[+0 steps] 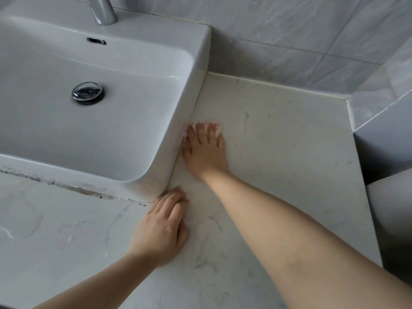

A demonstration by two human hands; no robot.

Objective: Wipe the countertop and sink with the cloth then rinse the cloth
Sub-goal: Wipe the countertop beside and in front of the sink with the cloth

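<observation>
**Cloth pinned under the right hand at the sink's side wall**

The cloth [201, 128] is barely visible: pale, pinkish edges show past the fingertips of the right hand [204, 150], which presses it flat on the countertop [278, 152]. Nearest the camera, the left hand [163, 226] rests palm down on the countertop by the sink's front corner, fingers pressed together and holding nothing.

Farther out, the right hand lies with fingers slightly spread over the cloth, its thumb side touching the sink [191, 103] wall. The cloth sits directly under those fingers, so the right hand is plainly the one to move it. The seam between sink and countertop runs away from the camera toward the tiled wall [289, 41]; I judge the coming stroke follows that line.

The basin is empty, apart from the drain plug [87, 93]. The faucet [103, 10] stands behind, with no water running.
</observation>
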